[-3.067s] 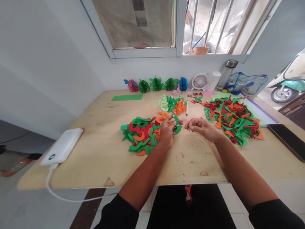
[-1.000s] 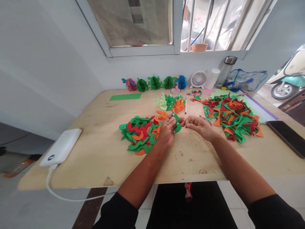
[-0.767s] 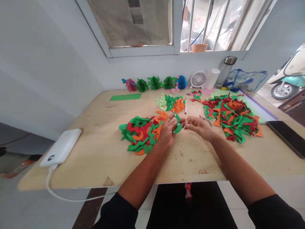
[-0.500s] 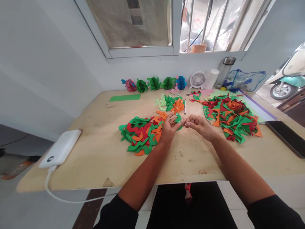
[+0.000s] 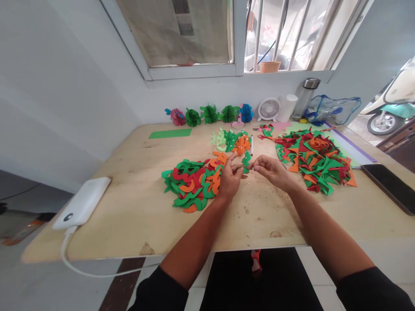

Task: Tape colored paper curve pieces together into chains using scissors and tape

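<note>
A small green paper piece (image 5: pixel 246 161) is between my two hands, above the middle of the table. My left hand (image 5: pixel 231 178) grips its left side between thumb and fingers. At its right edge, the thumb and fingers of my right hand (image 5: pixel 270 172) are pinched together; whatever they hold is too small to make out. Left of my left hand lies a pile of curved green, red and orange paper cutouts (image 5: pixel 191 180). Just beyond the hands are an orange folded paper piece (image 5: pixel 242 144) and a green one (image 5: pixel 229 140).
Paper scraps (image 5: pixel 319 160) are heaped at the right, beside a phone (image 5: pixel 391 185). Along the wall stand folded paper figures (image 5: pixel 209 113), a small fan (image 5: pixel 269 109) and a bottle (image 5: pixel 305 98). A white power bank (image 5: pixel 82 202) lies at the left edge.
The green piece has turned more upright between my hands. My left fingers have curled in around its edge, while my right hand has hardly moved.
</note>
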Tool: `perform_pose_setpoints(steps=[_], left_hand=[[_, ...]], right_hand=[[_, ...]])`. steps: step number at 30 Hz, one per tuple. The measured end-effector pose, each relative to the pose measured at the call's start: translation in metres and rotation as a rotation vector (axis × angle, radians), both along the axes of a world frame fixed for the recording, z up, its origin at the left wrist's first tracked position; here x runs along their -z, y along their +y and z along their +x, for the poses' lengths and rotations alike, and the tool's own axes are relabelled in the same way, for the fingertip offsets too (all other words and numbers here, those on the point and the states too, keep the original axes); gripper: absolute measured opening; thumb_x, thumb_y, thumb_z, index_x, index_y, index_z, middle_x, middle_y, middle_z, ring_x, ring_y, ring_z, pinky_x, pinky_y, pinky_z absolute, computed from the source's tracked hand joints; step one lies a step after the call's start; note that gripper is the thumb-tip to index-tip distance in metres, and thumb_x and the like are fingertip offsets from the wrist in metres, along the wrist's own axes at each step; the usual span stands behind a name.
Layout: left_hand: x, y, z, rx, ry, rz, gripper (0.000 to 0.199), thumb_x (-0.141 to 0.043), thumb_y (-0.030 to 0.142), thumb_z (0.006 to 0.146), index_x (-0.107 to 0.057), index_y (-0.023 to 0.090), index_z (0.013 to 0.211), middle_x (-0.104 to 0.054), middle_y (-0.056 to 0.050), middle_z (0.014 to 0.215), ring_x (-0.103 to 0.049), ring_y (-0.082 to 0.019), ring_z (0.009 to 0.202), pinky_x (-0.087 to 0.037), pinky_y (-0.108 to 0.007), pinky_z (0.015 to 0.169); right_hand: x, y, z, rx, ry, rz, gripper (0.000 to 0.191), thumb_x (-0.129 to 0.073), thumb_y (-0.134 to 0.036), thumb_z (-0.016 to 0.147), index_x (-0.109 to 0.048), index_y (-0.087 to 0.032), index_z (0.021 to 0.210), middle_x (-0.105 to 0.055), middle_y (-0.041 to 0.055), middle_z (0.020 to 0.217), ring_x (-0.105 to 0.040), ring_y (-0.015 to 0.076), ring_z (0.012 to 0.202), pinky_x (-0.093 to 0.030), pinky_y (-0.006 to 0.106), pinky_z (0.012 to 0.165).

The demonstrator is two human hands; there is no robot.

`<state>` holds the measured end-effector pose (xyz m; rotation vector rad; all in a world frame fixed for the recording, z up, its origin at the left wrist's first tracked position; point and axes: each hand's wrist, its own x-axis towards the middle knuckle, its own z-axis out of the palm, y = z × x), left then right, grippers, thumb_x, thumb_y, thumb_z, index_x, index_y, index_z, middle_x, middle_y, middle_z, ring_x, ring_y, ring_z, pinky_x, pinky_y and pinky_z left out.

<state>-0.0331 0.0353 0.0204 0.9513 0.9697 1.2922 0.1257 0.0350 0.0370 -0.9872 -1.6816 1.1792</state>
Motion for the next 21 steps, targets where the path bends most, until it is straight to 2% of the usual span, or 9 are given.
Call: perform_pose_setpoints(steps=[6, 13, 21], left_hand=[[0.0004, 0.0028, -0.0010, 0.010, -0.049, -0.061, 0.050, -0.060, 0.014, 0.073, -0.048, 0.017, 0.122, -0.068, -0.004, 0.082, -0.066, -0.014, 0.067, -0.057, -0.027, 0.064], [-0.0016, 0.0009, -0.0013, 0.074, -0.076, -0.036, 0.061, -0.072, 0.017, 0.061, -0.048, 0.013, 0.118, -0.065, 0.000, 0.070, -0.066, -0.015, 0.063, -0.057, -0.029, 0.062], [-0.0054, -0.0010, -0.0024, 0.052, -0.020, -0.039, 0.067, -0.075, 0.015, 0.054, -0.050, 0.012, 0.117, -0.063, 0.003, 0.065, -0.062, -0.012, 0.052, -0.055, -0.025, 0.054]], right_hand=[[0.0056, 0.0038, 0.0052, 0.037, -0.046, 0.051, 0.030, -0.057, -0.050, 0.082, -0.052, -0.021, 0.078, -0.064, 0.0055, 0.087, -0.057, 0.0175, 0.082, -0.044, 0.030, 0.070], [0.0046, 0.0044, 0.0072, 0.081, -0.050, 0.084, 0.028, -0.055, -0.047, 0.084, -0.048, -0.021, 0.077, -0.063, 0.0052, 0.089, -0.057, 0.0169, 0.081, -0.043, 0.028, 0.064], [0.0041, 0.0041, 0.0038, 0.102, -0.018, 0.111, 0.029, -0.057, -0.047, 0.083, -0.048, -0.021, 0.075, -0.063, 0.0056, 0.087, -0.059, 0.0188, 0.088, -0.044, 0.031, 0.073]])
